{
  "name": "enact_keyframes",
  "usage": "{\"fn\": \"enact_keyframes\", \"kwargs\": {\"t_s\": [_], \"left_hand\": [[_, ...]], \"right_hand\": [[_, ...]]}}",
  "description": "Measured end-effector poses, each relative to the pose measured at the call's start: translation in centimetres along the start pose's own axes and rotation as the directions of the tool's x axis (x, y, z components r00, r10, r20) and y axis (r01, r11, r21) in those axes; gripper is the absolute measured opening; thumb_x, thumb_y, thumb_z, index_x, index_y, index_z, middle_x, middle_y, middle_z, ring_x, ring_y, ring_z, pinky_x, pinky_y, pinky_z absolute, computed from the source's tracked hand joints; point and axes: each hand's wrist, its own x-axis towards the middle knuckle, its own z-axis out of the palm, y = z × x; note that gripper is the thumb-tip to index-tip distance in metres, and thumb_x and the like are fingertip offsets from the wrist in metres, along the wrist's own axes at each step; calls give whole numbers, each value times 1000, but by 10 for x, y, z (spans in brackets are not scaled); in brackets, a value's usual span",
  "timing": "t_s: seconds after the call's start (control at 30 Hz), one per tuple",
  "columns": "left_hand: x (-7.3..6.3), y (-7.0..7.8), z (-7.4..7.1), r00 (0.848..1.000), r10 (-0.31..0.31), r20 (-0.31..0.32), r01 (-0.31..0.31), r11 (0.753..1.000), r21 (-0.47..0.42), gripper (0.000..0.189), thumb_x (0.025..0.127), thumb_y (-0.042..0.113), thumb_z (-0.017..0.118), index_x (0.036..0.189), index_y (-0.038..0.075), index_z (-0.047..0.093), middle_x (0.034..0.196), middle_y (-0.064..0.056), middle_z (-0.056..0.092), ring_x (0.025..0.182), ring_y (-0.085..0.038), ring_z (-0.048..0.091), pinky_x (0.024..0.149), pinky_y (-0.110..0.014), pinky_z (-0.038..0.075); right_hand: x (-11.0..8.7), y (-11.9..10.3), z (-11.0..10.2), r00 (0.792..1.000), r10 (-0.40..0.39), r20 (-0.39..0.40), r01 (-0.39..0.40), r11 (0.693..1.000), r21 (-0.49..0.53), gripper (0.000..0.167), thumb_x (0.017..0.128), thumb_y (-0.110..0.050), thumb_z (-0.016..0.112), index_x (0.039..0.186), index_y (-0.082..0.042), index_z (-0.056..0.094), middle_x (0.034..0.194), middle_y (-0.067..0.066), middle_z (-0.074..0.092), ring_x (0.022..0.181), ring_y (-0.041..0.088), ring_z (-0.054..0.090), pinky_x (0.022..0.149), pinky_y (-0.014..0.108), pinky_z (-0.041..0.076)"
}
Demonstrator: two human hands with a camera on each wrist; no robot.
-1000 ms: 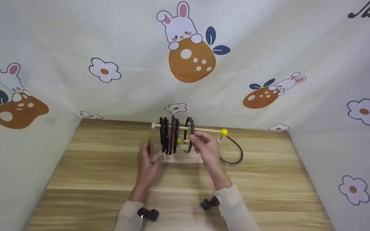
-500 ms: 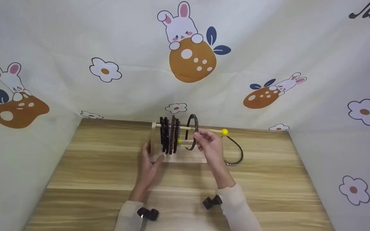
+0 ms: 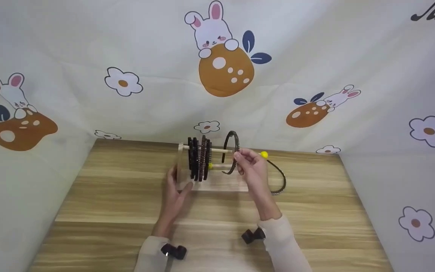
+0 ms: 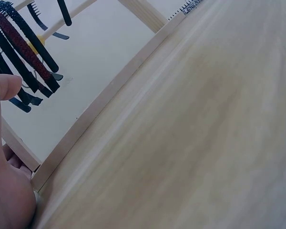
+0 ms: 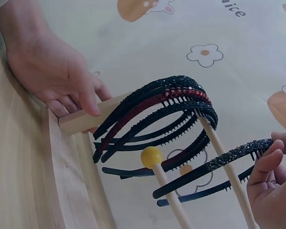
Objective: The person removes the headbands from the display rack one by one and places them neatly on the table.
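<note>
In the head view my left hand grips the left end of a wooden headband rack. The right wrist view has its thumb and fingers around the wooden upright. Several black and dark red headbands hang bunched on the upper peg near that upright. My right hand pinches a black headband by its stone-studded top. This headband still loops round the upper peg, apart from the bunch and farther to the right. In the left wrist view, a thumb shows beside the bunch's ends.
A yellow ball caps the upper peg's right end; another yellow ball caps a lower peg. Right of the rack, another black headband is partly behind my hand. A printed cloth rises behind the wood-grain table.
My right hand has drawn the pinched headband to the right along the peg and slightly up, away from the bunch. My left hand has stayed on the rack.
</note>
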Motion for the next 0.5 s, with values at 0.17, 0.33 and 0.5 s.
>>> {"fn": "enact_keyframes", "kwargs": {"t_s": [0.17,0.33,0.5], "left_hand": [[-1,-1,0,1000,10,-5,-10,1000,4,78,101,1,76,163,-10,30,164,-39,41,145,-57,50,122,-72,43],[-2,0,0,1000,-26,-7,26,1000,12,77,103,3,76,164,-9,30,166,-39,38,148,-58,46,123,-72,42],[-2,1,0,997,-73,-1,73,997,20,77,104,7,75,165,-6,30,169,-37,34,154,-57,39,127,-72,36]], "right_hand": [[0,-6,-5,1000,1,-17,-1,1000,3,10,102,3,74,97,-6,75,82,-1,69,63,7,50,54,16,40],[2,-13,-11,1000,-6,-23,7,1000,22,5,101,0,76,100,-4,74,85,0,70,64,7,51,55,17,41],[5,-18,-18,999,-34,-30,35,999,22,2,102,1,75,102,3,74,87,2,74,62,6,51,54,16,41]]}}
